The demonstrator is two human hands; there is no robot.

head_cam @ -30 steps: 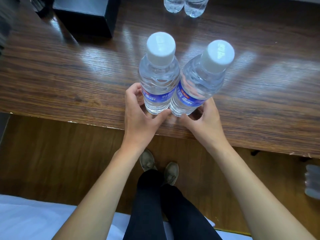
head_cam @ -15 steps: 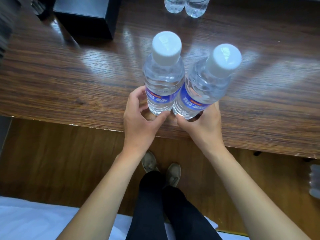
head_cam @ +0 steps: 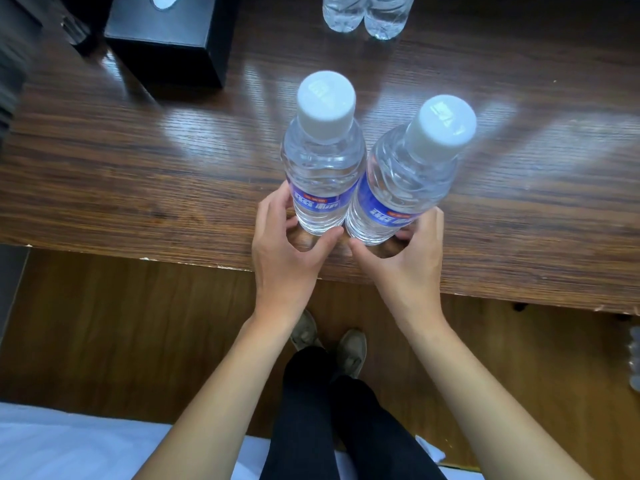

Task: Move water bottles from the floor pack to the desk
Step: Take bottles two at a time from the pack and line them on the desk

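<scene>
Two clear water bottles with white caps and blue labels stand side by side, touching, near the front edge of the dark wooden desk [head_cam: 138, 188]. My left hand [head_cam: 284, 251] curls around the base of the left bottle [head_cam: 322, 168], fingers on its left side and thumb at its foot. My right hand [head_cam: 408, 261] cups the base of the right bottle [head_cam: 405, 181] in the same way. That bottle leans slightly to the right in the view. A sliver of clear plastic, the floor pack [head_cam: 634, 362], shows at the right edge.
Two more water bottles [head_cam: 360, 15] stand at the far edge of the desk. A black box [head_cam: 169, 32] sits at the back left. Below the desk are a wooden floor, my shoes [head_cam: 329, 341] and a white bed edge [head_cam: 69, 445].
Both bottles and both hands stay at the same spot near the desk's front edge. The view has shifted slightly.
</scene>
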